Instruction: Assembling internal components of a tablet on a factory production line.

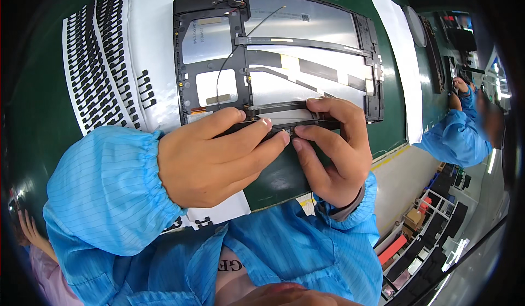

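Note:
A tablet-sized device housing [210,68], black with silvery metal plates, lies in front of me with its inside facing up. My left hand [216,153] reaches in from the left, fingers stretched and resting on the housing's near edge. Around that same edge my right hand [339,153] is curled, its thumb and a finger closed together beside my left fingertips. Another right fingertip touches a dark strip [281,108] along the near side. What the right fingers pinch is too small to make out. A thin black cable [221,71] runs across the housing.
Sheets with rows of black adhesive pieces [101,60] lie at the left on the green table [38,82]. A white paper strip [396,60] lies to the right. Another person in blue [459,133] sits farther right, near a shelf with boxes [418,218]. A person's hand [30,229] shows at far left.

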Available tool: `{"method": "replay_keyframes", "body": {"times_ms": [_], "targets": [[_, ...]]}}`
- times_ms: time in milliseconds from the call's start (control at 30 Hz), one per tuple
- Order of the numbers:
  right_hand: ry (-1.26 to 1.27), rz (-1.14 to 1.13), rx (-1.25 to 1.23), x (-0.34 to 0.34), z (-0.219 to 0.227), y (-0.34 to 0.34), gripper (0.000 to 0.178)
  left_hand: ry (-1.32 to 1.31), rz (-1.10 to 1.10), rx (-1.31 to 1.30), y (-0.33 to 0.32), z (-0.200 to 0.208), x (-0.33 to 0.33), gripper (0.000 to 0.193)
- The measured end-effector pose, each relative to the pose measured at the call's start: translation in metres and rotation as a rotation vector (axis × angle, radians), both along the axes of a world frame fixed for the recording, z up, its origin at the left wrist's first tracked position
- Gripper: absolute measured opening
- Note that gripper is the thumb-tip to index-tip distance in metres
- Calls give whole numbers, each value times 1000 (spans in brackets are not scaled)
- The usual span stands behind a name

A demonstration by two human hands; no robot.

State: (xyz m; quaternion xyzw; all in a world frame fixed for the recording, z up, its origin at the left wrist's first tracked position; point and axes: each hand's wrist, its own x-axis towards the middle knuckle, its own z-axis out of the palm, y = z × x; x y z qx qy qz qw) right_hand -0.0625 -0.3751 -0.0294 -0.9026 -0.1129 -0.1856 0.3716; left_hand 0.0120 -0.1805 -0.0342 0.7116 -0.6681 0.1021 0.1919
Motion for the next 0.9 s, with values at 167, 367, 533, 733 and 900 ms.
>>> {"method": "replay_keyframes", "body": {"times_ms": [167,367,533,733,900], "targets": [[-72,57,-94,3,-3,-2,22,-14,-23,-7,0,-1,1,20],[-332,76,-435,2,1,12,23,-93,40,-68,1,-5,-4,21],[-309,57,-406,-9,4,18,24,47,19,-75,16,7,-7,28],[2,229,-69,-63,-9,78,20,377,-33,111,73,9,-28,45],[-76,216,-167,-71,-15,92,24,331,51,62,77,2,-39,46]]}}
